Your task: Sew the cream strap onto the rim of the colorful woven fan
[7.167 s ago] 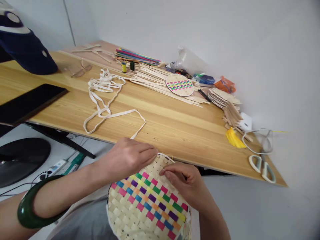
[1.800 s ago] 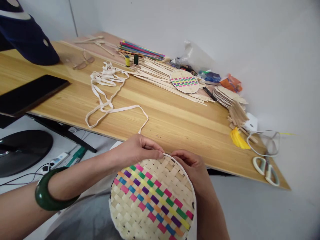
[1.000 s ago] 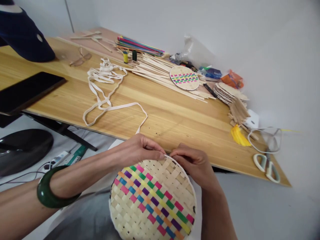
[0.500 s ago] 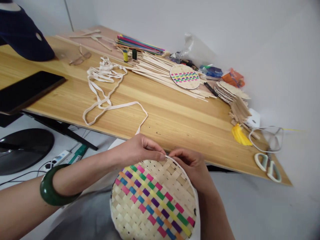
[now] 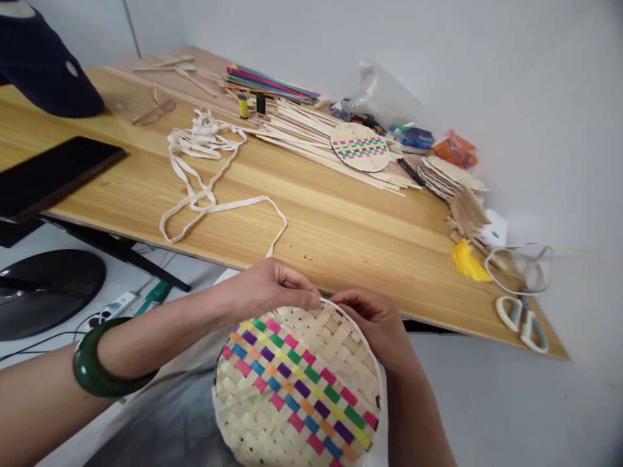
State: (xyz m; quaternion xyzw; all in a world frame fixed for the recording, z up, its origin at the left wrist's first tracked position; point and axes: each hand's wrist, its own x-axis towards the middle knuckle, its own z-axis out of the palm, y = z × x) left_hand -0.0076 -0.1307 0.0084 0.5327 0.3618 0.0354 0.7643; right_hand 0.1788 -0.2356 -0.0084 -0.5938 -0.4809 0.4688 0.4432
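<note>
A round woven bamboo disc (image 5: 302, 383) with bands of coloured checks is held upright in front of me, below the table's front edge. White fabric tape (image 5: 360, 334) runs along much of its rim. My left hand (image 5: 285, 285), with a green bangle on the wrist, pinches the top of the rim between thumb and fingers. Just to its right, my right hand (image 5: 372, 318) is closed on the rim too, its fingertips partly hidden behind the edge. From the left hand, a loose length of white tape (image 5: 243, 204) leads back to a tangled heap on the table.
On the wooden table (image 5: 341, 224) lie a dark tablet (image 5: 58, 175), pale bamboo strips (image 5: 292, 136), a smaller woven disc (image 5: 360, 147) and thread spools (image 5: 243, 107). Scissors (image 5: 523, 321) rest near the right corner, by stacked discs (image 5: 445, 178) and yellow tassels (image 5: 468, 261). A navy visor (image 5: 46, 68) stands back left.
Both hands stay at the top of the rim with almost no movement. The disc and hands sit very slightly higher in view, and the bangle has shifted a little left.
</note>
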